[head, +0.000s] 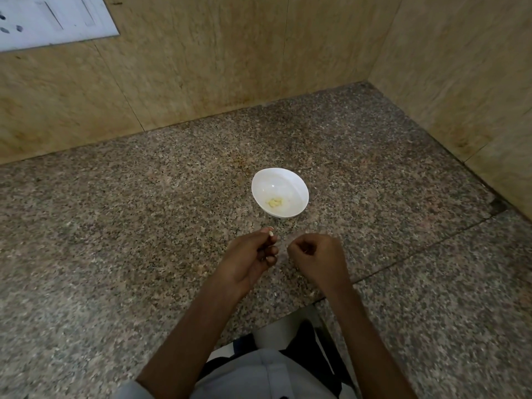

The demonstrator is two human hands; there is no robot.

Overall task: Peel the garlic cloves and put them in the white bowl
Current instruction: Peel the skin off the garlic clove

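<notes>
Forearms extended over counter [144,226]; clove in hand, bowl beyond.
Left hand [253,254]: fingers pinch a garlic clove [270,233] at their tips. Right hand [316,254]: fingers curled, contents not discernible. White bowl [288,180] stands just ahead and holds peeled garlic [275,202]. Advised: keep the pinch firm and strip all skin before release.

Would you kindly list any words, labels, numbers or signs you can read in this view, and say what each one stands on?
On the white panel on the wall, upper left: dark marks and lines, too blurred to read.
On the white bowl: no label or print visible.
Nothing else in view bears any text.
</notes>
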